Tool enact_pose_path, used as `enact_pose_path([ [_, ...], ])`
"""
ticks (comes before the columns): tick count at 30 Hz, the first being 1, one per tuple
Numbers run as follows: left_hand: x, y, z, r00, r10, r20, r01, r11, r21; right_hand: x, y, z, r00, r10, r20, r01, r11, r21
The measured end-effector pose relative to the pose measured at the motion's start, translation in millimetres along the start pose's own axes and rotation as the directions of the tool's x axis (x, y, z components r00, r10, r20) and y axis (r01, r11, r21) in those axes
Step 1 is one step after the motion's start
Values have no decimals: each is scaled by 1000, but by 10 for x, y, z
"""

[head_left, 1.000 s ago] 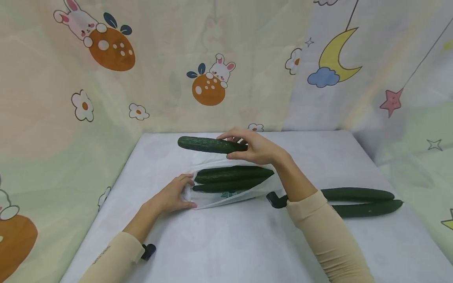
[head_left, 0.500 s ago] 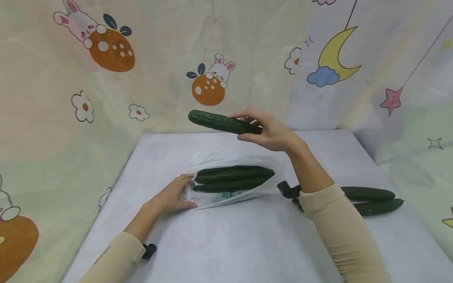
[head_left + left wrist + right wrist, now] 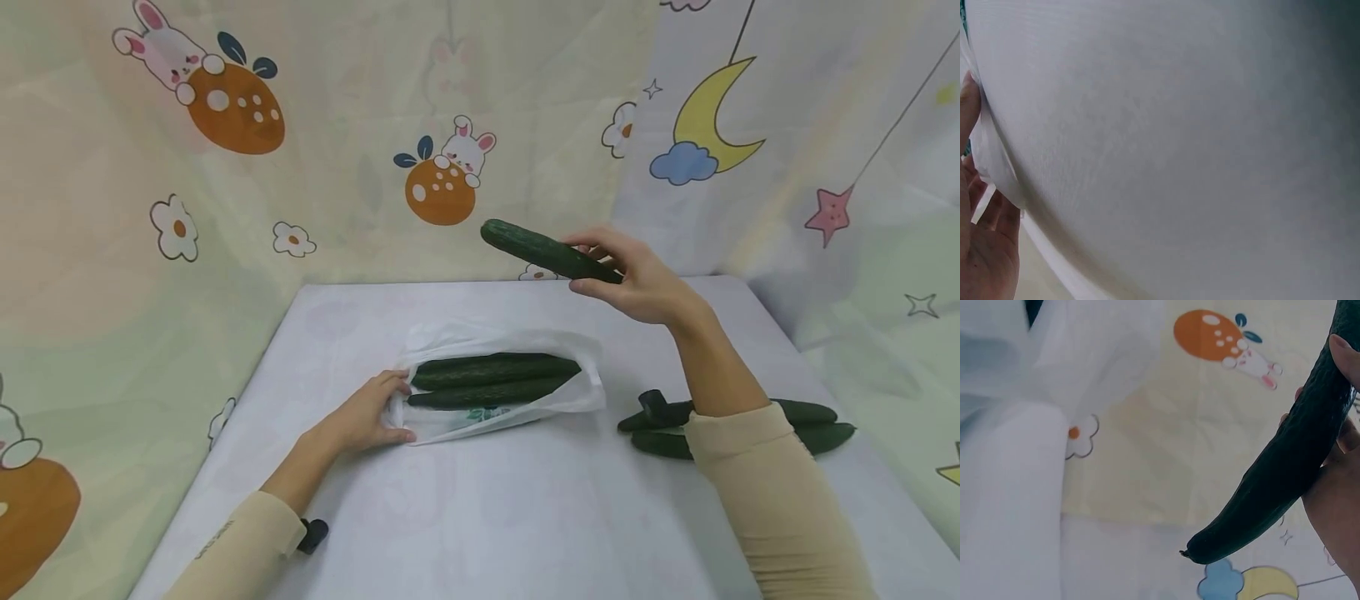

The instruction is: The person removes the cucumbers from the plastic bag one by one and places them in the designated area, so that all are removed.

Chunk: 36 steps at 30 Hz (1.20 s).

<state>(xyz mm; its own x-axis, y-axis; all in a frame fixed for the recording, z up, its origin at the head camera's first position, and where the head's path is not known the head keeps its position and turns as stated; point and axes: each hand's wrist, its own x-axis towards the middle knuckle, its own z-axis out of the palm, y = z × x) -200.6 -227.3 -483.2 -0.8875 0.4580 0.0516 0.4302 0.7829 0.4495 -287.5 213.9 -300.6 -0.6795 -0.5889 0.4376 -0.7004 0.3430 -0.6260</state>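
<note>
My right hand (image 3: 637,279) grips a dark green cucumber (image 3: 543,248) by one end and holds it in the air over the back of the table. In the right wrist view the cucumber (image 3: 1266,475) slants across, thumb on one side and fingers on the other. My left hand (image 3: 371,412) holds the left end of a white plastic bag (image 3: 577,400) with green print. Two cucumbers (image 3: 495,369) lie side by side in the bag. In the left wrist view, thumb and fingers (image 3: 991,262) hold the bag's edge (image 3: 997,162) between them.
Two more cucumbers (image 3: 821,437) lie on the right of the white table (image 3: 480,517), partly hidden by my right forearm. A cloth backdrop (image 3: 337,150) with cartoon prints hangs behind and beside the table. A black camera mount (image 3: 654,404) sticks out at my right wrist.
The right hand has lifted the cucumber up from over the bag and carried it to the right. The left hand and the bag have stayed in place.
</note>
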Motion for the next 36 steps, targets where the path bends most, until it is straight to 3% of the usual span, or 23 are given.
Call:
enact_pose_path([
  [7,-3,0,7,1000,-4,-2,4,1000,1,-309,297,-71,995,87,-56,-89,995,-33],
  [14,0,-4,31,1000,-4,-2,4,1000,-5,-646,629,-123,958,258,-127,-271,957,-100],
  [20,2,-29,30,1000,-8,-14,8,1000,-12,-896,860,-208,940,305,-153,-325,937,-131],
  [29,-17,-53,59,1000,-13,7,13,1000,-9,-1226,1007,-314,925,373,-74,-380,898,-221],
  [36,0,-14,41,1000,-19,0,19,1000,-11,-1497,1108,-376,930,368,-12,-355,888,-293],
])
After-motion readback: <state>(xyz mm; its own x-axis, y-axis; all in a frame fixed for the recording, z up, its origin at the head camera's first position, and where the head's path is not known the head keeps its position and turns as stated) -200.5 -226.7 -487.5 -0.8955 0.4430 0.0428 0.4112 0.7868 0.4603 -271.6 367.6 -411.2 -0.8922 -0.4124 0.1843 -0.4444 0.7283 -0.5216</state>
